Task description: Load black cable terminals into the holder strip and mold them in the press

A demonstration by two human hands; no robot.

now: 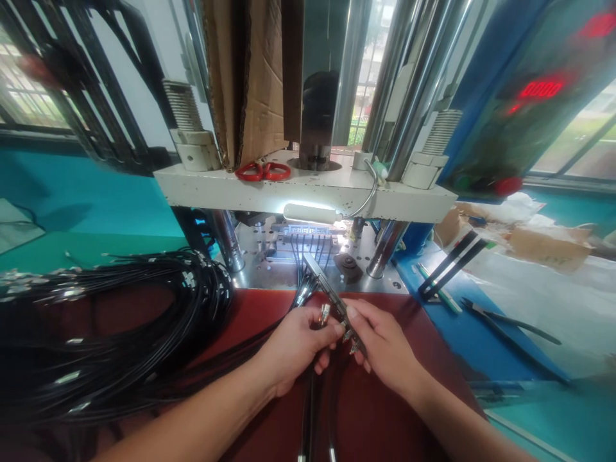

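My left hand (pixel 301 343) is closed, thumb and fingers pinching a black cable with a small metal connector (pixel 325 312) at its end. My right hand (pixel 387 346) grips a long, narrow metal bar (pixel 332 295) with slots along its edge, tilted up and away to the left. Other small metal ends show on the bar close to my fingers. The two hands nearly touch over the red-brown work surface (pixel 385 423). Black cables (pixel 312 417) hang below my hands. Beyond the bar, several cables run into a lit fixture (pixel 308 247) on the press bed.
A large coil of black cables (pixel 192 308) lies at left. The white press plate (pixel 216 186) carries red-handled scissors (pixel 264 171), with a lamp (pixel 310 213) under its edge. Pliers (pixel 510 321) lie on the blue surface at right, near a control box (pixel 520 115) with red digits.
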